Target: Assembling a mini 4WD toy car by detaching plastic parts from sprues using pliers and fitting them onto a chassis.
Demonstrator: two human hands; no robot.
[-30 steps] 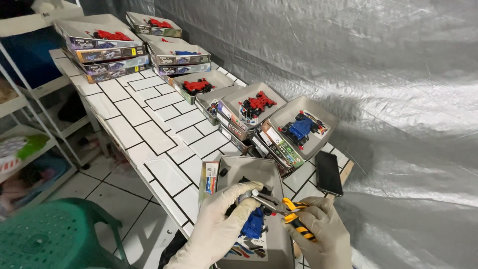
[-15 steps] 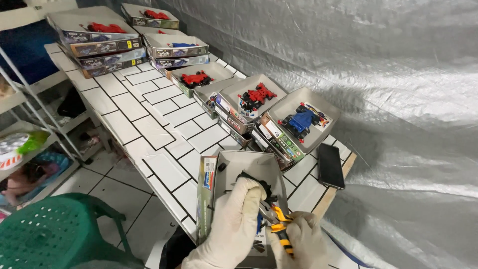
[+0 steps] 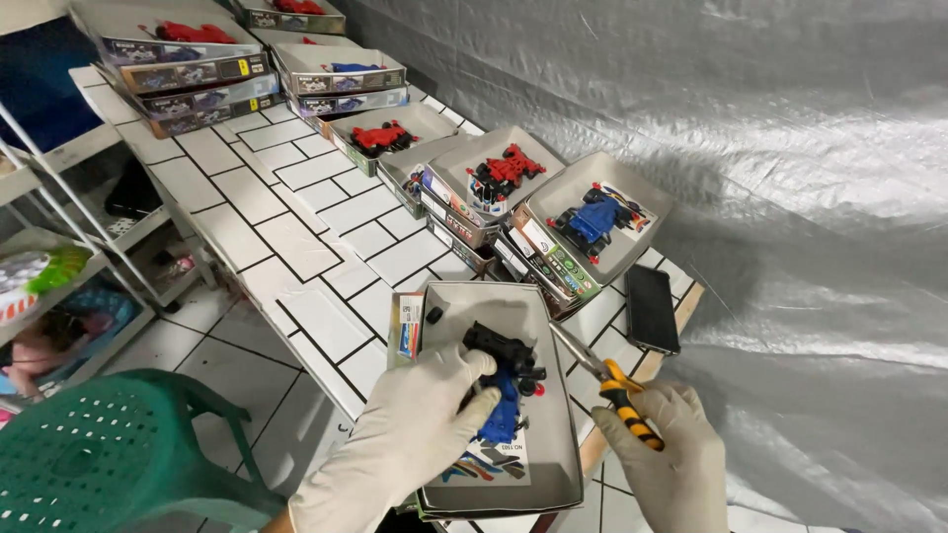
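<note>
Left hand: the white-gloved left hand point(image 3: 430, 419) reaches into an open grey cardboard box point(image 3: 553, 464), fingers closed on a small black plastic toy-car chassis point(image 3: 502, 347).
Right hand: the white-gloved right hand point(image 3: 667, 464) is clamped around the yellow-and-black striped handles of slim metal pliers point(image 3: 602, 370), whose tips point toward the chassis, just beside it.
Box contents: a blue plastic car body point(image 3: 502, 415) with small red parts lies under the chassis, above a colourful sticker sheet point(image 3: 489, 462).
Surface: white, brick-tile patterned point(image 3: 296, 247), the box at its near end.
Nearby: a black smartphone point(image 3: 652, 308) lies flat to the right; a tilted box with a blue toy car point(image 3: 592, 219) stands just behind.
</note>
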